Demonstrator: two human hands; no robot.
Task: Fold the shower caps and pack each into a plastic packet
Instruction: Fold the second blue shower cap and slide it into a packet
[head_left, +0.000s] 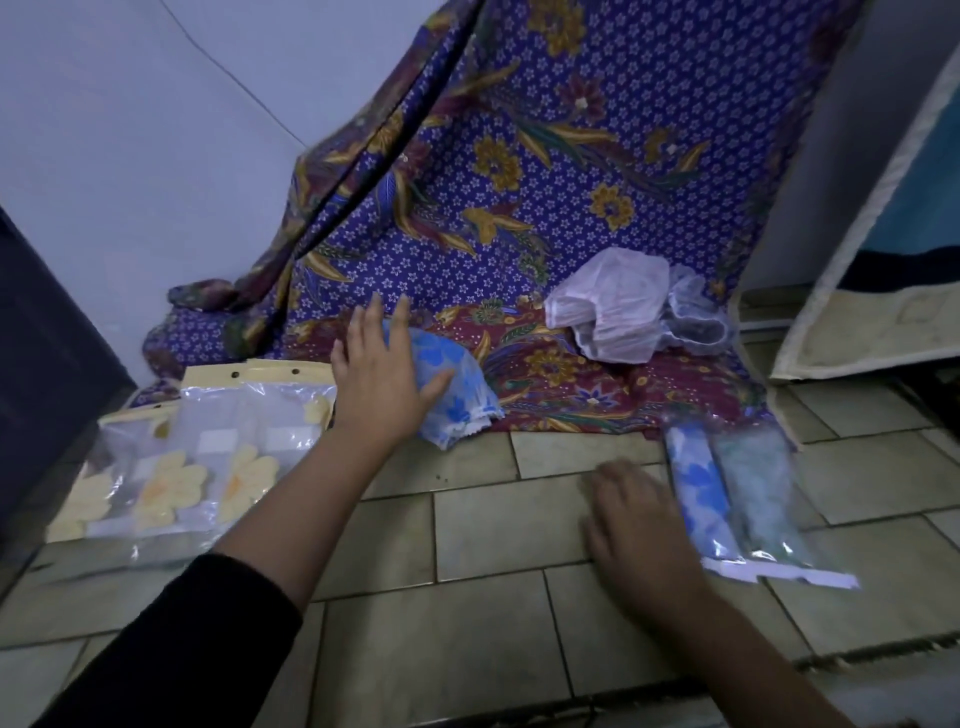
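Left hand (382, 376), fingers spread wide, rests on the blue floral shower cap (460, 387) at the cloth's (571, 400) near edge. Right hand (636, 527) lies flat and empty on the floor (467, 525) beside two filled packets (701, 493). Folding looks next, to a similarly narrow strip.

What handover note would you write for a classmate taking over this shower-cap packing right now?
Left hand: open, fingers spread, resting on the loose blue flowered cap at the edge of the patterned cloth.
Right hand: blurred, looks flat and empty, low over the tiled floor beside the blue packed packet.
Done: that one and the pale green packed packet, side by side at right.
To do: fold and pack the blue cap, then the pale caps heaped on the cloth; empty packets lie at left.
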